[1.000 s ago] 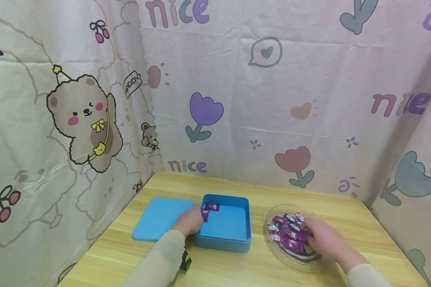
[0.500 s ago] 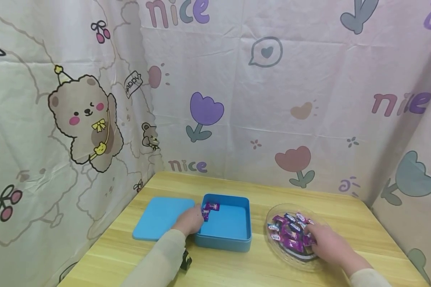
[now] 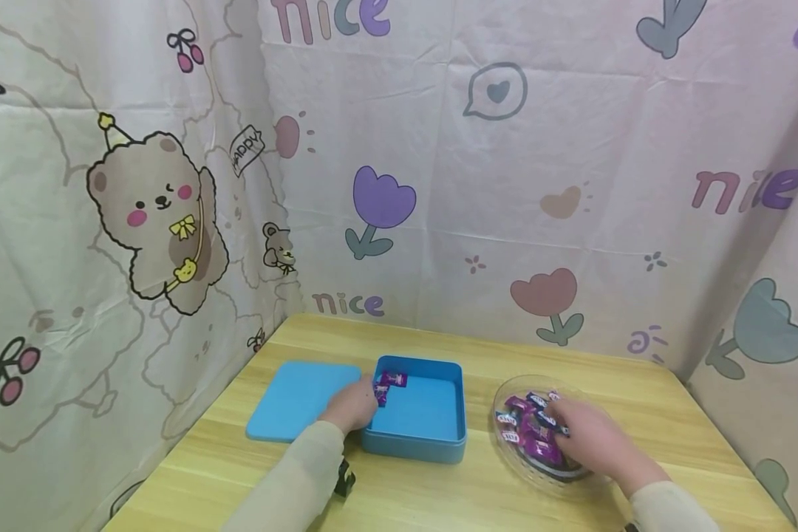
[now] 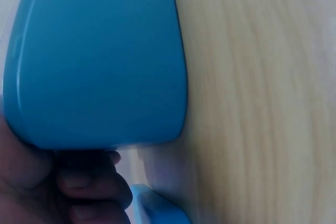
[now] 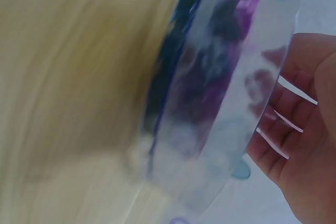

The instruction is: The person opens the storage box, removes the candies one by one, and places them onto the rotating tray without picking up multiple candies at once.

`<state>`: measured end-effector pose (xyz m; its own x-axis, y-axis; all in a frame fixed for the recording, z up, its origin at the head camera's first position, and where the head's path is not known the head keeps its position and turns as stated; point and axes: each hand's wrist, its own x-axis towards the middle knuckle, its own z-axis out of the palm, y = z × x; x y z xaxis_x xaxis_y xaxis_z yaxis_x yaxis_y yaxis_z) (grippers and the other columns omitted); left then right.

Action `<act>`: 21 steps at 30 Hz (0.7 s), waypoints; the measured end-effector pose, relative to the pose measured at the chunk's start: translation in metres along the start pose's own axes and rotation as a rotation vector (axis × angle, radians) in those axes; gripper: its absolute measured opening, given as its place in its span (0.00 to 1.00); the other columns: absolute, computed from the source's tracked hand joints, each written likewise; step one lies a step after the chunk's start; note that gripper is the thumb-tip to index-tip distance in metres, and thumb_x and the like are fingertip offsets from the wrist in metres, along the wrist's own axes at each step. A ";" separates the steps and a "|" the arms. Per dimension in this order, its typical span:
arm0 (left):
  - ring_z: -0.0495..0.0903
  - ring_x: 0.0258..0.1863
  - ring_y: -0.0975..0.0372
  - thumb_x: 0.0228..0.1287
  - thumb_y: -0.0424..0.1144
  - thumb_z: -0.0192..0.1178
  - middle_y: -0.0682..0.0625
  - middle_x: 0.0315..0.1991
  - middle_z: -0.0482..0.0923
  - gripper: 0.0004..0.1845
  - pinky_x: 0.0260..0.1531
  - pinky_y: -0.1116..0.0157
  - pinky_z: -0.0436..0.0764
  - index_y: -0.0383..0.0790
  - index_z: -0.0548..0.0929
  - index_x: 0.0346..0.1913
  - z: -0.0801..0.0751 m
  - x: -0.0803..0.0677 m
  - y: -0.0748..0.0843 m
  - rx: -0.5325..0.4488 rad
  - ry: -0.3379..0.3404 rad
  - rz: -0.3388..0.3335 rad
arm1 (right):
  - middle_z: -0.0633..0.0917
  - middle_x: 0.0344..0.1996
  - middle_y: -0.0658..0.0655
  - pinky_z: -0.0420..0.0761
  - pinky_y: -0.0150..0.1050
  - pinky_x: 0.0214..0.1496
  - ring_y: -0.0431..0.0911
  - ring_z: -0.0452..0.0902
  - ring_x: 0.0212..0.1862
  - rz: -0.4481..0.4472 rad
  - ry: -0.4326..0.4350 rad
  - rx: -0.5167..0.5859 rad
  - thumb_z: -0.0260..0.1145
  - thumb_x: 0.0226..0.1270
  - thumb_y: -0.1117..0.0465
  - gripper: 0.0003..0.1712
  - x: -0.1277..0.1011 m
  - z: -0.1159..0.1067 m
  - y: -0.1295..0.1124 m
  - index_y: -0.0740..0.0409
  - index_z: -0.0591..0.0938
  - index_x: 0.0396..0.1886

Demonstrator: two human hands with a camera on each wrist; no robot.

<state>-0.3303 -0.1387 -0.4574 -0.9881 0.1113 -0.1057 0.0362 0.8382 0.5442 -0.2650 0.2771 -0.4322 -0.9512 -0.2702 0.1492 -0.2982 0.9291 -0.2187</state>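
Observation:
A blue square box (image 3: 414,448) stands lidless on the table, with a few purple-wrapped candies (image 3: 394,380) in its far left corner. My left hand (image 3: 351,406) grips its left wall; in the left wrist view, curled fingers (image 4: 94,184) lie against the box (image 4: 100,66). My right hand (image 3: 588,437) reaches over the rim of a clear round bowl (image 3: 505,459) among purple and dark-blue wrapped candies (image 3: 541,449). Through the bowl's clear wall (image 5: 220,145) the right wrist view shows spread, slightly bent fingers (image 5: 294,103); their tips are blurred.
A light blue lid (image 3: 299,399) lies flat to the left of the box, partly behind the left hand. The wooden table (image 3: 432,495) meets printed curtains (image 3: 439,185) at the back and sides. A small black object (image 3: 345,479) shows beside the left sleeve.
My right hand moves slightly right, then back left over the candies within the bowl. The left hand stays on the box wall. The head view tips down a little.

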 end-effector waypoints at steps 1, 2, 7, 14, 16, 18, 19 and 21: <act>0.66 0.70 0.43 0.76 0.33 0.46 0.36 0.72 0.66 0.27 0.66 0.40 0.65 0.29 0.62 0.75 0.000 0.000 0.000 -0.002 0.001 0.001 | 0.85 0.40 0.50 0.82 0.56 0.48 0.50 0.82 0.44 -0.013 0.012 -0.006 0.76 0.53 0.63 0.20 0.002 0.000 -0.005 0.50 0.83 0.48; 0.66 0.70 0.43 0.76 0.33 0.46 0.36 0.72 0.66 0.28 0.66 0.40 0.65 0.29 0.62 0.75 0.000 0.000 0.000 -0.001 0.002 0.003 | 0.85 0.39 0.49 0.82 0.55 0.48 0.48 0.82 0.43 -0.026 0.023 -0.013 0.76 0.54 0.62 0.20 0.004 0.000 -0.010 0.48 0.83 0.47; 0.64 0.71 0.42 0.75 0.33 0.46 0.35 0.73 0.65 0.28 0.67 0.40 0.64 0.29 0.62 0.75 -0.001 0.001 -0.001 0.003 0.001 0.004 | 0.86 0.43 0.46 0.80 0.53 0.54 0.47 0.82 0.48 -0.077 0.073 -0.021 0.73 0.56 0.61 0.18 0.020 0.006 -0.034 0.45 0.84 0.48; 0.63 0.72 0.43 0.76 0.34 0.47 0.36 0.73 0.64 0.29 0.67 0.40 0.64 0.29 0.61 0.76 -0.001 0.001 -0.001 -0.009 -0.002 -0.013 | 0.83 0.44 0.48 0.78 0.50 0.57 0.47 0.78 0.50 -0.125 0.079 0.018 0.71 0.59 0.62 0.17 0.047 0.016 -0.074 0.50 0.84 0.49; 0.65 0.71 0.43 0.76 0.34 0.47 0.35 0.73 0.65 0.28 0.66 0.40 0.65 0.28 0.62 0.75 -0.001 0.001 -0.001 -0.004 -0.003 -0.002 | 0.83 0.46 0.47 0.78 0.49 0.58 0.47 0.78 0.52 -0.131 0.069 0.008 0.71 0.60 0.60 0.18 0.054 0.019 -0.085 0.49 0.84 0.52; 0.66 0.70 0.43 0.76 0.34 0.46 0.35 0.72 0.66 0.28 0.66 0.40 0.66 0.28 0.62 0.75 -0.001 0.001 -0.001 0.003 -0.004 0.008 | 0.83 0.48 0.47 0.78 0.49 0.58 0.47 0.77 0.54 -0.149 0.058 0.005 0.72 0.62 0.59 0.19 0.061 0.021 -0.096 0.50 0.84 0.53; 0.67 0.69 0.43 0.76 0.34 0.46 0.35 0.71 0.67 0.28 0.65 0.40 0.66 0.28 0.63 0.74 -0.001 0.000 -0.001 0.004 -0.006 0.012 | 0.83 0.49 0.47 0.78 0.49 0.59 0.48 0.77 0.54 -0.160 0.055 0.010 0.72 0.63 0.58 0.19 0.065 0.023 -0.102 0.50 0.84 0.54; 0.69 0.67 0.44 0.75 0.34 0.46 0.35 0.71 0.67 0.27 0.65 0.39 0.67 0.28 0.63 0.74 -0.002 0.000 -0.001 -0.001 -0.008 0.012 | 0.83 0.49 0.48 0.78 0.49 0.59 0.48 0.76 0.55 -0.181 0.047 0.015 0.73 0.64 0.58 0.19 0.073 0.026 -0.113 0.50 0.84 0.55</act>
<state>-0.3309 -0.1403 -0.4561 -0.9864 0.1255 -0.1058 0.0478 0.8364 0.5461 -0.3024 0.1455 -0.4214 -0.8774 -0.4197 0.2325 -0.4653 0.8626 -0.1985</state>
